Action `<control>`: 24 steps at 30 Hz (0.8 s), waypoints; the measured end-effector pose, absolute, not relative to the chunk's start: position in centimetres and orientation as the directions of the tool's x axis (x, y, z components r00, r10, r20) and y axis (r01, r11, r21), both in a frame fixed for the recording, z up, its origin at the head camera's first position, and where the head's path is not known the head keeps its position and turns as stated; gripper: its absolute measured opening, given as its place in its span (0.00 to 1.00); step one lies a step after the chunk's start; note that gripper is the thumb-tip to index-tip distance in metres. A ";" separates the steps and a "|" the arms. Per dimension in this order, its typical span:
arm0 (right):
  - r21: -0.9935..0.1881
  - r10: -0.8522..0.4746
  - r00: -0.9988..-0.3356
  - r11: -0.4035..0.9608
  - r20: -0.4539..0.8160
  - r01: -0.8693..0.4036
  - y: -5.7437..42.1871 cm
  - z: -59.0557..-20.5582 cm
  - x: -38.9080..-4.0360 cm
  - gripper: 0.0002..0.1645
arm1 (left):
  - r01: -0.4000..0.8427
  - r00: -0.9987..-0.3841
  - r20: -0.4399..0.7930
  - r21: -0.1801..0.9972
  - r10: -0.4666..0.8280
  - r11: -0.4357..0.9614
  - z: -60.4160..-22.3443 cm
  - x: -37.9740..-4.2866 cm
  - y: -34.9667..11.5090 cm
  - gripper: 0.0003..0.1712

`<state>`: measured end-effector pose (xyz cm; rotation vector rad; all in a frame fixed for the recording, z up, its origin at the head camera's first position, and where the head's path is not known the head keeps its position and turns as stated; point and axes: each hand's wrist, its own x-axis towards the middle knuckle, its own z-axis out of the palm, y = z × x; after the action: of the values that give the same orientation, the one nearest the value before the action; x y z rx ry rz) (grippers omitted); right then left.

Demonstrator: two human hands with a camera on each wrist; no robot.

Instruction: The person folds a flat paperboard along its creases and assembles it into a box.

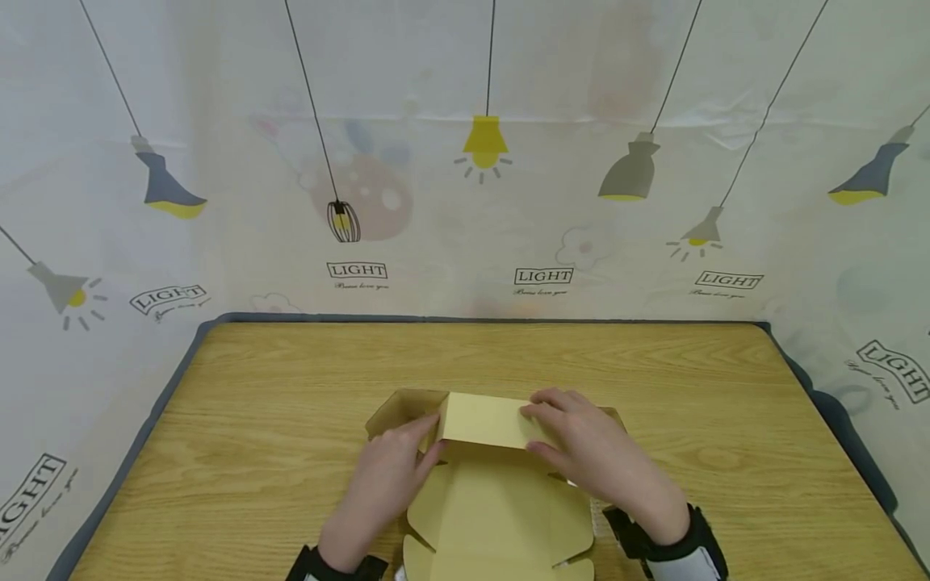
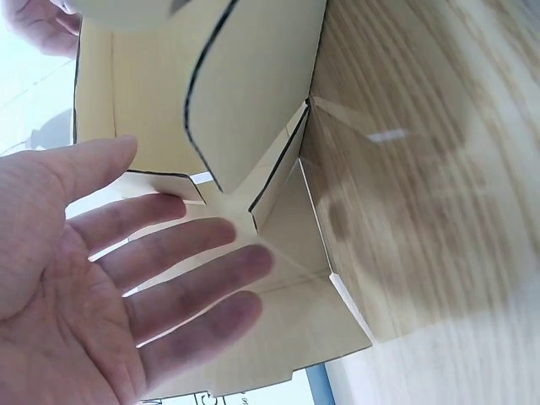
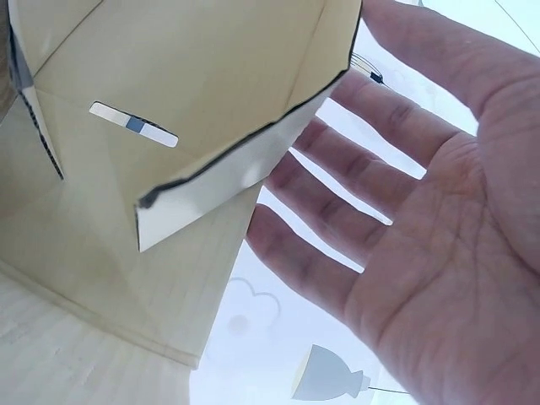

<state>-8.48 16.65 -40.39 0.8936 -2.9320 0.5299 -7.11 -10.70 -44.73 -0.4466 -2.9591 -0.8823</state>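
Note:
A tan cardboard box [image 1: 501, 508], partly folded, lies near the front of the table with its back panel [image 1: 483, 420] raised. At the panel's left end is my left hand [image 1: 392, 464], its index fingertip against the corner. In the left wrist view its fingers [image 2: 181, 253] stretch nearly straight beside the flaps. My right hand [image 1: 592, 444] rests over the panel's right end, thumb low and fingers along the top. From the right wrist, those fingers [image 3: 337, 177] extend along the outside of a bent side flap [image 3: 211, 202]. A narrow slot shows in the cardboard.
The wooden table [image 1: 254, 420] surrounds the box, with a dark edge along its back and sides. Behind it hangs a pale cloth [image 1: 436, 282] printed with lamps. Black bands [image 1: 668, 541] circle both wrists.

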 end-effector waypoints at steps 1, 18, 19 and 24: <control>-0.311 -0.537 -0.834 0.777 0.129 -0.548 16.6 -40.4 -8.5 0.23 | 0.273 -0.960 0.090 0.535 0.267 0.800 -44.8 -7.1 -10.7 0.23; -0.333 -0.530 -0.840 0.776 0.115 -0.536 16.6 -40.5 -8.6 0.24 | 0.206 -0.964 0.017 0.672 0.264 0.711 -45.3 -7.6 -10.7 0.25; -0.334 -0.530 -0.839 0.775 0.118 -0.537 16.6 -40.6 -8.6 0.24 | 0.195 -0.964 0.007 0.694 0.264 0.693 -45.3 -7.6 -10.7 0.26; -0.340 -0.530 -0.839 0.771 0.124 -0.538 16.7 -40.7 -8.8 0.24 | 0.126 -0.965 -0.048 0.779 0.260 0.614 -45.3 -7.6 -10.6 0.25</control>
<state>-8.77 16.66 -40.74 0.8847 -2.9366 0.5744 -7.64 -10.62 -45.27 -0.3567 -2.9606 -1.4089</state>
